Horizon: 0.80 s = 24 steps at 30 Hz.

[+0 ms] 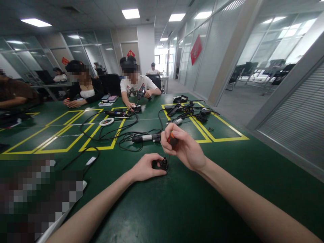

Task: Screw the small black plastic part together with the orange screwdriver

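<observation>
My left hand (146,167) rests on the green table and grips a small black part (164,164) with a short round tube standing up from it. Above and to the right, my right hand (184,146) is closed around the orange and black handle of a screwdriver (173,139). Its thin shaft points down to the right side of the black part; whether the tip touches a screw is too small to tell. Just behind my hands lies a black and silver corded tool (146,138) with its cable coiled around it.
Yellow tape (229,138) marks rectangles on the table (202,216). Black cables and adapters (201,114) lie at the back right. A white ring (106,121) sits at the left. Across the table, a person (134,86) holds a power drill (141,91). A blurred pale-edged device fills the lower left.
</observation>
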Available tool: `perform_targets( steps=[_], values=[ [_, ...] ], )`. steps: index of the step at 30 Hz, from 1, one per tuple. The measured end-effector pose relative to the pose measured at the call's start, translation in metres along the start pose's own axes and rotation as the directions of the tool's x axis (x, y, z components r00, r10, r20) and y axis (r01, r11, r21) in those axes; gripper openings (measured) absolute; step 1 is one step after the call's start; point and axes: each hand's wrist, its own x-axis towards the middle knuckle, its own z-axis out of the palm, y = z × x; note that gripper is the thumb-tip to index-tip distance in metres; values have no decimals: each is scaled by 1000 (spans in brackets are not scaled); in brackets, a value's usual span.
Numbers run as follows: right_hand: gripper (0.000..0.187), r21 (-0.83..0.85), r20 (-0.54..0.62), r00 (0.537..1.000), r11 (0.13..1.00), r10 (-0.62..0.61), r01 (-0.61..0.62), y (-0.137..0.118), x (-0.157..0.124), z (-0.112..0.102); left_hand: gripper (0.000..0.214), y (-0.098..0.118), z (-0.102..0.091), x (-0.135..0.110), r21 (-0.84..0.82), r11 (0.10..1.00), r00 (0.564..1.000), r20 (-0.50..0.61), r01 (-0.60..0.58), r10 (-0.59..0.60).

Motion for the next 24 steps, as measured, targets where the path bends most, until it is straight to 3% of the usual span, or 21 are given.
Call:
perform_targets(
  steps=[6,15,21,24],
  values=[
    [34,33,8,1000,999,17,-17,0,0,-2,31,-2,1,1,-5,1000,1000,-3,1,-1],
    [18,35,15,1000,999,-26,26,2,-2,0,28,-3,1,1,-26,999,1000,-1,-20,20],
    [39,27,17,999,999,-28,28,-1,0,1,30,-3,1,0,-8,1000,1000,-7,-17,17],
    [39,70,30,1000,998,0,-2,0,-1,0,30,-3,1,0,-13,1000,1000,-11,-23,23]
  ],
)
